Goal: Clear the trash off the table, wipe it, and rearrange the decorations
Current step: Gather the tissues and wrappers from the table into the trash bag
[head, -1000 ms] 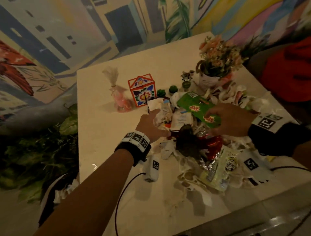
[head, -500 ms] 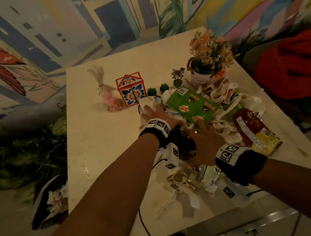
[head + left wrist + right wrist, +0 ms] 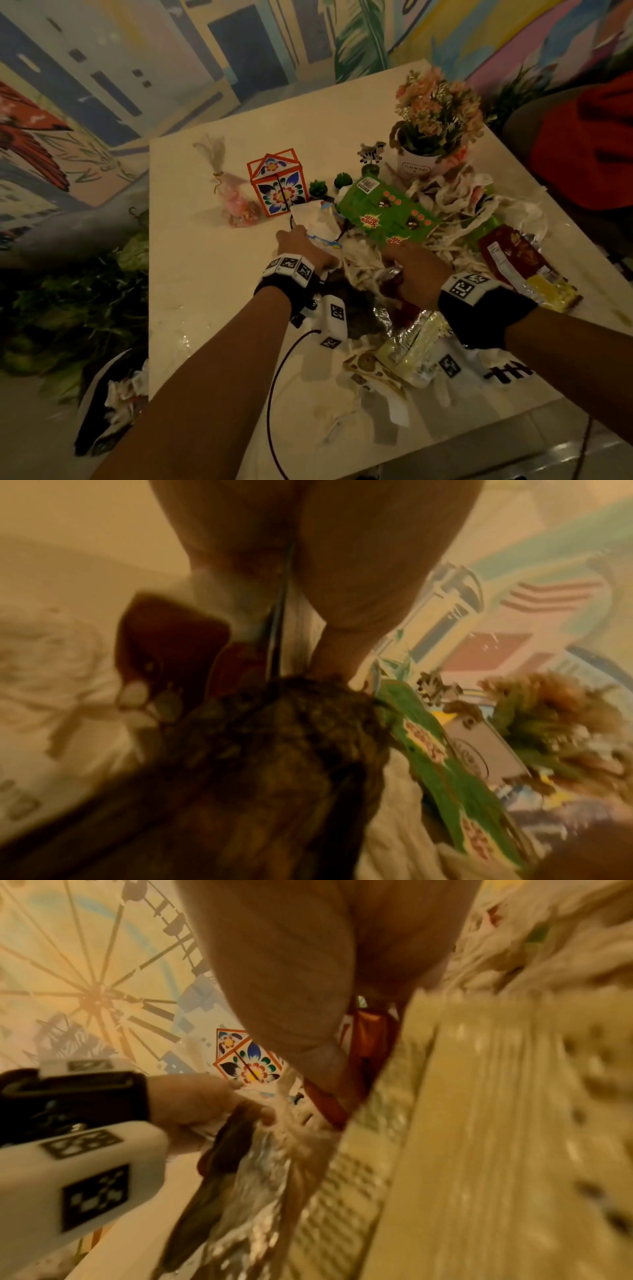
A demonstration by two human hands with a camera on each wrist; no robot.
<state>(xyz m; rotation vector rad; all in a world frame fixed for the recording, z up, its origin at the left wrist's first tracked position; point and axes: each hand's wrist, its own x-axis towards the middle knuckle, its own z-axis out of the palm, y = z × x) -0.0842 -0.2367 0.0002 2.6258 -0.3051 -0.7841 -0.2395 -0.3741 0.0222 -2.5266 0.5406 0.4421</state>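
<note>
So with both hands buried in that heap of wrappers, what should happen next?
Probably lift the gathered handful clear. The left hand grips crumpled white paper and the right hand clutches wrappers, while the flowered box stands close behind, easily knocked.

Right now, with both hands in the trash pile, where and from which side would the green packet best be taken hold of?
Probably by its near long edge, coming from the person's side. The green packet lies flat and slanted on crumpled paper, so that edge looks raised enough to pinch. The right hand sits just below it. Its far end is crowded by the small cactus pots and the flower pot.
</note>
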